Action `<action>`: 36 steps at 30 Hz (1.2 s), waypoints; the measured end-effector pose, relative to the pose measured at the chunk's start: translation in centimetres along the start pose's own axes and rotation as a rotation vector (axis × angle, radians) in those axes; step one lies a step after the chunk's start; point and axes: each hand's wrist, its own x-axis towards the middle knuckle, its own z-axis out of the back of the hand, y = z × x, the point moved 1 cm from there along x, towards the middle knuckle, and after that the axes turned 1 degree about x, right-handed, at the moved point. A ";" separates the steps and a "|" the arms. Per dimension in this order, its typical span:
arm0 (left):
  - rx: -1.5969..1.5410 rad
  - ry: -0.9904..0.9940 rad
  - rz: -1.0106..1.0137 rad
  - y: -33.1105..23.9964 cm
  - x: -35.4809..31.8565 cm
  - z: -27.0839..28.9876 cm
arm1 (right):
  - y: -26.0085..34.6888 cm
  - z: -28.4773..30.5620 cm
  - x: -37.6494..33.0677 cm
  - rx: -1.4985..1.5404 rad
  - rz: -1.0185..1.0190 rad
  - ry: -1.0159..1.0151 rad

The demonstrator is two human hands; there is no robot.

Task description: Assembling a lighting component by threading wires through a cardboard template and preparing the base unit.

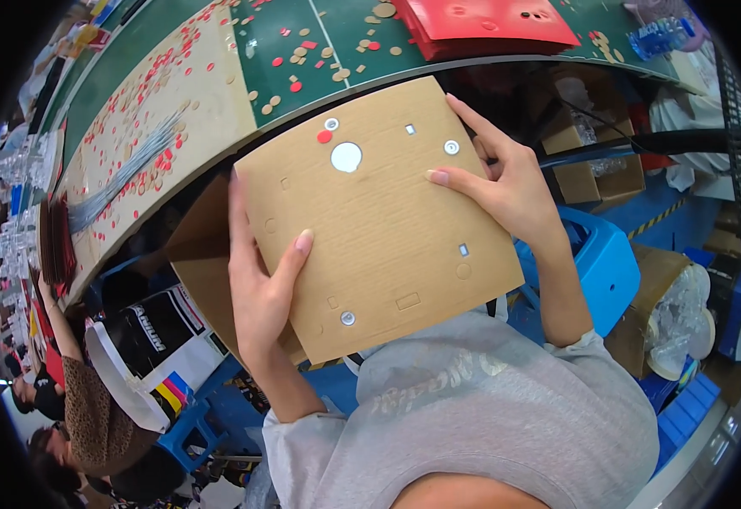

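- Left hand [260, 280] grips the near-left edge of a brown die-cut cardboard sheet [379, 229], thumb laid across the top face and the other fingers curled underneath, so the sheet sits pinched between them.
- Right hand [506, 182] steadies the far-right edge, the fingers spread, one fingertip pressing on the face and another reaching up along the top corner; the palm looks tucked behind the board. To my eye that hand is bracing the sheet while fingertips work at the cutouts.
- Held this way, the cardboard sheet floats in the air above the person's lap, tilted, just short of the worktop [286, 34] edge and not resting on it.
- Its face shows one large round hole [346, 157], several small round and square openings already punched clear, and a few outlines where the slugs look still in place. A small red disc [325, 136] sits on it near the large hole.
- Behind it, the green worktop is littered with red and tan punched-out discs [158, 85], which I take to be waste pushed out of sheets like this one.
- A stack of red sheets [485, 21] lies at the far edge of the worktop, and a bundle of thin metal wires [129, 165] lies to the left.
- A blue plastic stool [595, 263] stands beside the person's right arm.
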 end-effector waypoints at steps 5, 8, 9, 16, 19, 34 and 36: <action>-0.374 0.110 -0.125 1.0 1.2 -0.9 | 1.3 0.2 -0.7 -0.596 0.374 -0.298; -0.380 0.091 -0.099 0.8 1.4 -0.9 | 4.0 0.4 -2.4 -0.730 0.507 -0.101; -0.387 0.079 -0.096 0.9 1.6 -0.9 | 4.2 0.2 -3.0 -0.835 0.559 0.081; 0.417 -0.195 -0.643 -0.7 0.0 0.5 | 3.0 0.1 -1.7 -0.725 0.499 0.150; 0.436 0.185 -0.557 -1.5 -3.2 0.2 | 2.7 0.1 -1.0 -0.702 0.490 0.132; 0.031 -0.018 -0.585 2.9 -4.2 -0.6 | 4.3 -1.9 -4.6 -0.870 0.661 0.170; 0.024 -0.239 -0.561 4.4 -5.4 -1.3 | 4.2 -1.8 -4.8 -0.873 0.662 0.165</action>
